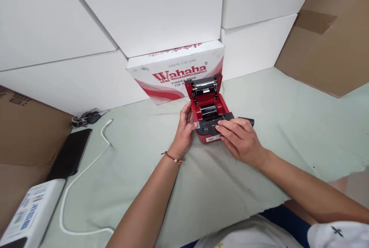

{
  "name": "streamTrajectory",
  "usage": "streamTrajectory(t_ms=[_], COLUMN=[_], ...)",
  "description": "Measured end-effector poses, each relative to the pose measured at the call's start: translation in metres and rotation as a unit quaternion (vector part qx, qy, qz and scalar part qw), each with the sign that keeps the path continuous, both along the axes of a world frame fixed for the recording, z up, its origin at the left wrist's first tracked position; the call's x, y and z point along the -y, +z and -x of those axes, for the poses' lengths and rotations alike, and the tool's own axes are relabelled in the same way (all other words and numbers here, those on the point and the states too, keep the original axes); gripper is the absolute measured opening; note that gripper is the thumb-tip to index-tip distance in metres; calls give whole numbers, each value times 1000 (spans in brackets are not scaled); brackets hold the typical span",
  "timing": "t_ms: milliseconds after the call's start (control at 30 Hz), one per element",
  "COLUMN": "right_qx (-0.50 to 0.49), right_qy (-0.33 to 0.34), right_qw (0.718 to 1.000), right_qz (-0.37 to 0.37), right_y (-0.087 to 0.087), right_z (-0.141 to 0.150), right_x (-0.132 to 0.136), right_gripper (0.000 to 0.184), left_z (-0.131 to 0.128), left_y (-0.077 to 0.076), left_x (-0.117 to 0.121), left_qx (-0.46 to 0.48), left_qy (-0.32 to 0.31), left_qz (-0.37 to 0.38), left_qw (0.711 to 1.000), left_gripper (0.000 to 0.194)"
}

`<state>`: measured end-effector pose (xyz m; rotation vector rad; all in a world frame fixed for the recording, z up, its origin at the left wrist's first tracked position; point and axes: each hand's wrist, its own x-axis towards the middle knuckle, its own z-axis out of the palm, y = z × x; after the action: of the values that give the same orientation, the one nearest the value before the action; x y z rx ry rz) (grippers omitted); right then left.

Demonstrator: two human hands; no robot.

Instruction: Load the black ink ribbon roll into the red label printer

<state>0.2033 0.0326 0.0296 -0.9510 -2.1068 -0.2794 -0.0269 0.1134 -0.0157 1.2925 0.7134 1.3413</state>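
A small red label printer (210,139) sits on the cloth with its lid (205,86) raised. Inside lies a shiny black roll (208,111), and a black strip (211,125) spans the front of the printer. My left hand (184,131) grips the printer's left side, thumb on the front corner by a small light grey piece. The fingers of my right hand (240,136) are bent together and press on the black strip; its thumb is mostly hidden. A dark rod-like thing (248,121) shows behind my right hand; I cannot tell whether it is held.
Behind the printer stands a Wahaha water carton (175,75) against white boxes (173,10). Brown cardboard boxes (331,40) flank both sides. At left lie keys (89,118), a black flat object (70,154), a white cable (83,173) and a white device with a label (34,209).
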Motion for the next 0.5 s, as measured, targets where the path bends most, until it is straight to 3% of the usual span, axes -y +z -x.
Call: streamTrajectory(t_ms=[133,200,300,400,500], right_qx=[-10,-6,-8,-22,-46], right_qy=[-2,0,7,6,5], right_qw=[999,1000,1000,1000,999], right_qz=[32,29,8,11,23], right_y=[-3,-3,-3,-4,-4], right_z=[0,-1,-2,-2,-1], right_x=[-3,-4,-4,-3,0], right_gripper=[46,46,44,45,49], left_z=[7,11,14,13,10], left_y=[20,34,59,79,84], left_x=[-2,-13,-36,-50,-39], left_qx=[-111,-143,-119,-117,-138], left_qy=[64,151,262,190,123], left_qz=[-3,-15,-49,-61,-49], left_qw=[992,978,957,973,982], left_gripper=[59,53,43,46,50])
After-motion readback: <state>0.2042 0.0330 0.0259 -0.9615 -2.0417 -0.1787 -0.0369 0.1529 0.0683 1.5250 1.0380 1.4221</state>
